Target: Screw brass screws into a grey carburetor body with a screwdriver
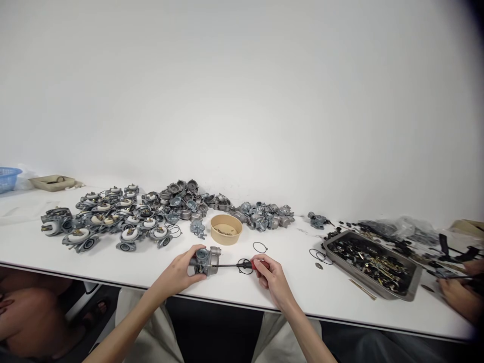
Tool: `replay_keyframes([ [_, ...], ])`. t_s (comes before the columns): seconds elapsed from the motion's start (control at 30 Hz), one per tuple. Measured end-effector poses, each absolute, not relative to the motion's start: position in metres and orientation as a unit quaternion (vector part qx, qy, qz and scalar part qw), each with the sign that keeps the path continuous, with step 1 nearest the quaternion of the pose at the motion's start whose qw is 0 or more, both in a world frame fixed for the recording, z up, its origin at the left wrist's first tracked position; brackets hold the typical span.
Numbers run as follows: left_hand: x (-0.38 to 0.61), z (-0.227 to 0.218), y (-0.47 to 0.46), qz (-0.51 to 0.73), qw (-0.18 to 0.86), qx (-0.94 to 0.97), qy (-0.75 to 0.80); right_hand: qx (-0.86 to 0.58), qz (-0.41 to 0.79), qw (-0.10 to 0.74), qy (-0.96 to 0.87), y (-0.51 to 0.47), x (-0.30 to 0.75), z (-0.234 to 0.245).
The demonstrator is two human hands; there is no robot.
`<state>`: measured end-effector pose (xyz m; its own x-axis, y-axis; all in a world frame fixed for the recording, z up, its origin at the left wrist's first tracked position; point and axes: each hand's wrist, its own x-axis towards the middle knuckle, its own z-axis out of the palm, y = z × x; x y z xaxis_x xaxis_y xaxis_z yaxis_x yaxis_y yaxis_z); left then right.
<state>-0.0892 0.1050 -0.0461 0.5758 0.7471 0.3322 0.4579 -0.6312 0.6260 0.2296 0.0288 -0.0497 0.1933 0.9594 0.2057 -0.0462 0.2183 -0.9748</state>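
Note:
Near the table's front edge, my left hand (180, 269) is closed around a grey metal carburetor (207, 260), thumb and fingers on its left side. My right hand (273, 278) grips the red handle of a screwdriver (227, 265). Its dark shaft points left, and the tip meets the carburetor's right side; the exact contact point is too small to make out. A black rubber gasket ring (245, 273) lies on the table under the shaft. Another gasket ring (260, 247) lies just behind my right hand. A round tan bowl (226, 241) with small screws in it stands behind the carburetor.
Carburetor bodies with white floats (129, 234) cover the left of the table. Behind the bowl are heaps of metal parts (260, 216). A metal tray (378, 291) of small black and brass pieces stands right. Another person's hand (459, 297) works at the right edge.

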Motion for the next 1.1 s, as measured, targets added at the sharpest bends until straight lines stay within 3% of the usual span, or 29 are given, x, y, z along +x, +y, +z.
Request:
replay_keyframes([
  [1.1, -0.093, -0.048, 0.111, 0.295, 0.276, 0.840, 0.363, -0.479, 0.383, 0.577, -0.540, 0.026, 0.241, -0.055],
])
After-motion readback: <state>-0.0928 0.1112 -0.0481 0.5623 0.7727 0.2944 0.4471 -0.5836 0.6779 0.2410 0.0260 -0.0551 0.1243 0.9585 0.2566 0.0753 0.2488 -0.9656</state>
